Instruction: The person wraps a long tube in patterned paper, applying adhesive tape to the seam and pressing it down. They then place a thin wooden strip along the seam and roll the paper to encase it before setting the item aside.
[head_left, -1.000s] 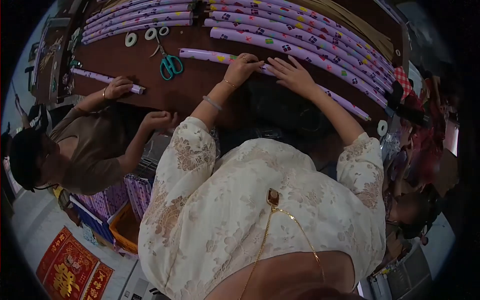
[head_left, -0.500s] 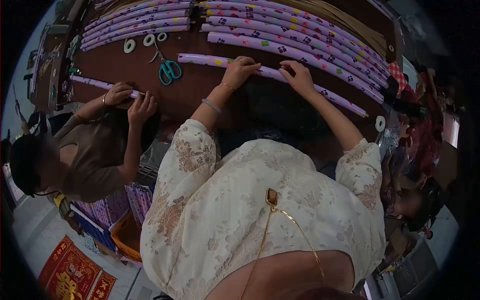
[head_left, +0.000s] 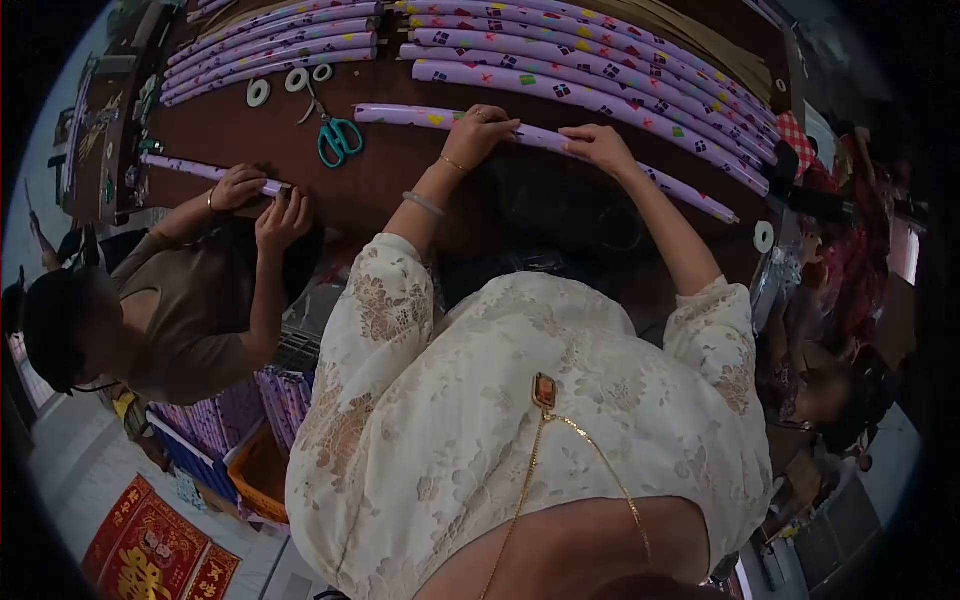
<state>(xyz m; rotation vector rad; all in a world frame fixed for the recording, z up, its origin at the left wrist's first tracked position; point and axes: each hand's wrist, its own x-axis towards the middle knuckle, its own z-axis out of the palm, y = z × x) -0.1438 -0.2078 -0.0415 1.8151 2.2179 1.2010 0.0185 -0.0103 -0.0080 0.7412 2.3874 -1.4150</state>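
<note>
A slim lilac roll of wrapping paper (head_left: pixel 400 117), printed with small coloured shapes, lies across the dark table in front of me. My left hand (head_left: pixel 482 135) is closed on its middle, fingertips and thumb pressed against the paper. A short way to the right, my right hand (head_left: pixel 603 150) has thumb and fingertips on the same roll, gripping it lightly. Whatever may lie under my fingertips is too small to make out. Teal-handled scissors (head_left: pixel 340 142) rest to the left of the roll, clear of both hands.
More patterned rolls (head_left: pixel 590 92) lie in rows at the back. White tape rolls (head_left: pixel 259 93) sit near the scissors, with another tape roll (head_left: pixel 764 237) at the right edge. At left, a co-worker's hands (head_left: pixel 262 200) hold another roll. An orange basket (head_left: pixel 262 470) stands below.
My right hand has come down slightly, its fingers now closer together on the roll. My left hand stays about where it was. The co-worker's hands have hardly moved.
</note>
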